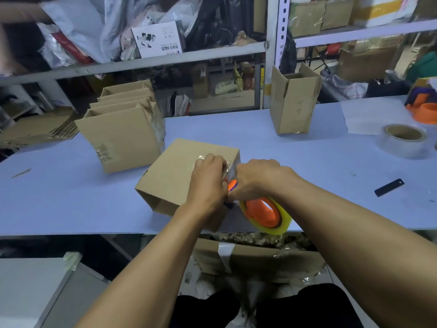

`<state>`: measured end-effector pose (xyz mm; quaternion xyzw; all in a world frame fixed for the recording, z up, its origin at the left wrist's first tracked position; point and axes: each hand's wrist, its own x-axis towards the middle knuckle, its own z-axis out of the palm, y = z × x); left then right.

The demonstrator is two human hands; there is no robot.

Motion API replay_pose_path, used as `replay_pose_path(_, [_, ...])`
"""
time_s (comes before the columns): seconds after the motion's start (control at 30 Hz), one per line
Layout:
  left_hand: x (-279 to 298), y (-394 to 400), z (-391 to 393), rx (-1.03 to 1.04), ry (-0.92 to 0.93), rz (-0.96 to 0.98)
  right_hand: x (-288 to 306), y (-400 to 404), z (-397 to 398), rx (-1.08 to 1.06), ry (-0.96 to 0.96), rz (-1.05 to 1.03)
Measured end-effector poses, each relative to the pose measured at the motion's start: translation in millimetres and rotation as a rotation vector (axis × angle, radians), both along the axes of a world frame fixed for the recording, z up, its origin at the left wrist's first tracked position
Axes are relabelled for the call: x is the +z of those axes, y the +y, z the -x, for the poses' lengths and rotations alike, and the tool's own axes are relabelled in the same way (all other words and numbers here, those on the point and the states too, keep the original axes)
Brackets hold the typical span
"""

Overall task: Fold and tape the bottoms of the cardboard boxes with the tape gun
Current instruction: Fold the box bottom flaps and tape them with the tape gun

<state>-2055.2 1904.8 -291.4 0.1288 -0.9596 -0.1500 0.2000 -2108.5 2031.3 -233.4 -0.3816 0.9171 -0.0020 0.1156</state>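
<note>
A brown cardboard box (pixel 172 176) lies upside down near the front edge of the pale blue table (pixel 71 197), its folded bottom facing up. My left hand (pixel 208 178) rests on that bottom, fingers curled over a strip of clear tape at the right edge. My right hand (pixel 255 178) grips the orange tape gun (pixel 264 214), whose yellowish tape roll hangs at the box's right side near the table's front edge. The gun's head is hidden between my two hands.
Several nested open boxes (pixel 123 133) stand at the back left, with a flat stack (pixel 37 129) beyond. A tall box (pixel 293 100) stands at the back right. A clear tape roll (pixel 404 140), a second orange dispenser (pixel 423 105) and a black cutter (pixel 389 187) lie to the right.
</note>
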Motion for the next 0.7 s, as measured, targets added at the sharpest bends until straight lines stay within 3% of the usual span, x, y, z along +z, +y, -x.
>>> replay_pose_path(0.23, [-1, -4, -1, -0.020, 0.020, 0.087, -14, 0, -5, 0.029, 0.137, 0.019])
replay_pose_path(0.53, [11, -12, 0, -0.094, -0.043, 0.161, -9, 0, 9, -0.094, -0.178, 0.090])
replay_pose_path(0.7, [14, -15, -1, -0.147, -0.025, 0.162, -12, -4, -5, 0.004, 0.121, 0.033])
